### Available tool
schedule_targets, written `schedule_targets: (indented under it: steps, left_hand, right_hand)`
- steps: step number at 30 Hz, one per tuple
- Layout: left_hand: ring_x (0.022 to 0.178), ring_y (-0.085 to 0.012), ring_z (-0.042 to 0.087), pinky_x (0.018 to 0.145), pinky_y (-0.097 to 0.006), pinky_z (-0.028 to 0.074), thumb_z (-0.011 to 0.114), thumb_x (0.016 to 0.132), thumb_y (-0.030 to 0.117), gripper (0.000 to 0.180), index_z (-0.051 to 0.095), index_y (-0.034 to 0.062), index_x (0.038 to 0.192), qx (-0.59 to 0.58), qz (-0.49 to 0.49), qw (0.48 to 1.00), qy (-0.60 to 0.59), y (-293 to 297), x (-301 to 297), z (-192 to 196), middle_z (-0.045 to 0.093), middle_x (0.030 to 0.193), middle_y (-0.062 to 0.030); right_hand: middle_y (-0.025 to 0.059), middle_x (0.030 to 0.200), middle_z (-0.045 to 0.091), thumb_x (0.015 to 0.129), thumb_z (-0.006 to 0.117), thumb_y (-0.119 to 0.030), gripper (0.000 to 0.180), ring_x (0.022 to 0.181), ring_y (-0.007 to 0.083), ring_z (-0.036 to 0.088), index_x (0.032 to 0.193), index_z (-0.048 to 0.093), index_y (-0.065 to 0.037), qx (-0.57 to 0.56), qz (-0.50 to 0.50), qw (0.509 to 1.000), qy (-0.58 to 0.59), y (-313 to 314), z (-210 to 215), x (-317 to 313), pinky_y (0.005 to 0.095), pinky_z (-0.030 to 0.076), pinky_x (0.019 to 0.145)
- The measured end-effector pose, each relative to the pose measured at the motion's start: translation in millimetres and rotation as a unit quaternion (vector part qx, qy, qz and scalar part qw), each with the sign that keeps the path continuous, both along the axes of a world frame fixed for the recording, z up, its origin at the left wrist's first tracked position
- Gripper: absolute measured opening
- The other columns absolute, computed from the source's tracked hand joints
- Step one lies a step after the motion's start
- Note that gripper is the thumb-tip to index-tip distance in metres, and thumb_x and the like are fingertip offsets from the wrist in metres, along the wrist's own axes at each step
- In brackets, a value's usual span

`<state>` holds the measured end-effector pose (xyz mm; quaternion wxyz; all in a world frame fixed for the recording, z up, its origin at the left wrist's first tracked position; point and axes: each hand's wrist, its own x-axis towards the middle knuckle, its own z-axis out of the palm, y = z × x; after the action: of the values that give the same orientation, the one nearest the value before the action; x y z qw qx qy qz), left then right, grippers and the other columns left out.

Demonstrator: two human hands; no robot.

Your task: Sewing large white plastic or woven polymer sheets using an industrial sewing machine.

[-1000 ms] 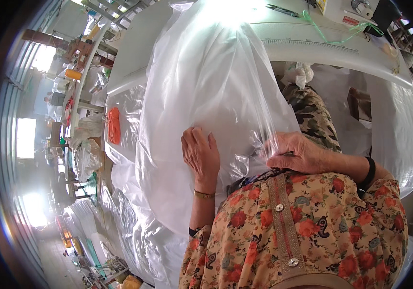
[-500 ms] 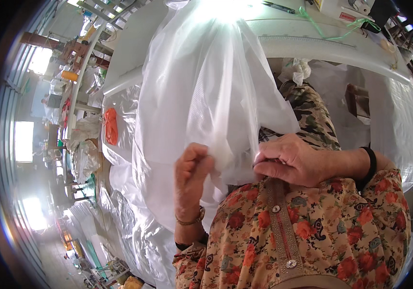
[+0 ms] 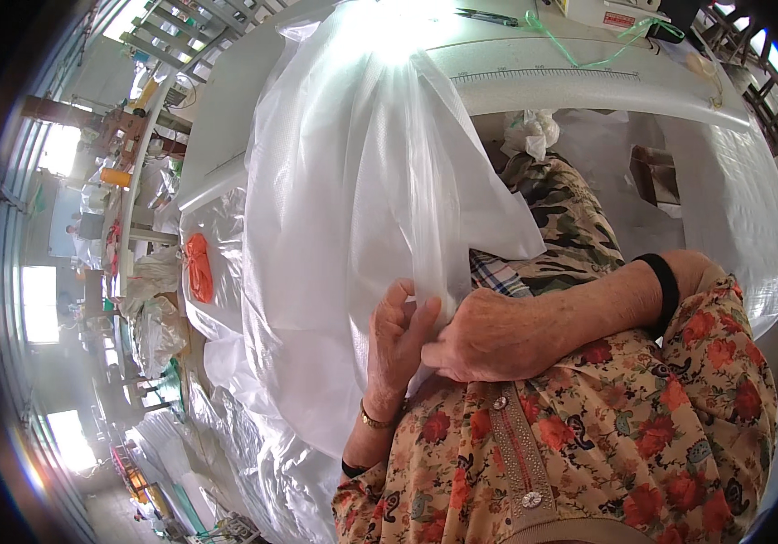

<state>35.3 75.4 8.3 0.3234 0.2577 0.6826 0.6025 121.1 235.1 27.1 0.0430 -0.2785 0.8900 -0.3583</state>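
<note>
A large sheet of white translucent fabric (image 3: 316, 227) hangs over the table edge and down across my lap, gathered into long folds under a bright light. My left hand (image 3: 396, 340) pinches the near end of a fold, thumb against fingers. Beside it, my right hand (image 3: 489, 335) is closed with its fingers curled toward the left hand at the same edge of the fabric. The right fingertips are partly hidden, and both hands are close together just in front of my floral shirt (image 3: 579, 435).
The white table (image 3: 579, 86) has a printed ruler scale along its edge; a green cord (image 3: 579, 59) and a pen (image 3: 487, 16) lie on it. At the left is an orange-red bundle (image 3: 198, 268) on shiny plastic sheeting (image 3: 253, 453). A white plastic bag (image 3: 531, 133) hangs beneath the table.
My right hand has moved left and turned, closing in on my left hand. The left hand has shifted right onto the fold. The whole view has shifted slightly.
</note>
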Motion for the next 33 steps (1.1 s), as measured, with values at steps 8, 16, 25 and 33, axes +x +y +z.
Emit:
schedule_targets:
  steps: [8, 16, 25, 33]
  left_hand:
    - [0.064, -0.0008, 0.051, 0.058, -0.016, 0.04, 0.061, 0.09, 0.005, 0.004, 0.06, 0.0032, 0.086, 0.035, 0.093, 0.995, -0.015, -7.6, -11.3, 0.3, 0.061, 0.073, 0.005]
    - [0.056, 0.0018, 0.041, 0.049, -0.016, 0.03, 0.065, 0.083, -0.002, 0.008, 0.06, 0.0019, 0.078, 0.044, 0.16, 0.966, 0.198, -19.8, -55.0, 51.6, 0.051, 0.063, 0.0083]
    - [0.056, -0.025, 0.056, 0.055, -0.031, 0.045, 0.063, 0.079, 0.002, 0.007, 0.057, 0.0007, 0.083, -0.072, -0.078, 0.957, 0.272, 17.2, -13.0, 46.5, 0.057, 0.067, -0.0139]
    - [0.057, -0.0085, 0.052, 0.053, -0.025, 0.043, 0.059, 0.085, 0.002, 0.004, 0.057, -0.0018, 0.086, -0.07, -0.063, 0.988, 0.123, 15.3, -8.8, 29.8, 0.056, 0.063, -0.0042]
  right_hand:
    - [0.0138, 0.1, 0.056, 0.084, 0.068, -0.023, 0.034, 0.093, 0.026, 0.056, 0.106, 0.054, -0.002, -0.128, -0.542, 0.815, 0.16, 70.1, -47.3, 3.0, 0.0351, 0.048, 0.076]
    - [0.013, 0.104, 0.059, 0.087, 0.061, -0.023, 0.024, 0.098, 0.0291, 0.057, 0.101, 0.061, -0.003, 0.003, -0.393, 0.919, 0.019, 75.6, -86.4, 24.6, 0.0477, 0.035, 0.097]
    - [0.0079, 0.072, 0.056, 0.086, 0.06, -0.014, 0.01, 0.078, 0.0277, 0.063, 0.085, 0.057, -0.005, -0.037, -0.133, 0.987, 0.082, 27.9, 4.1, 25.5, 0.0481, 0.041, 0.094]
    - [0.0104, 0.074, 0.061, 0.084, 0.06, -0.015, 0.015, 0.065, 0.0274, 0.064, 0.084, 0.056, 0.0, -0.042, -0.038, 0.995, 0.08, 11.7, 2.5, 15.4, 0.0367, 0.051, 0.055]
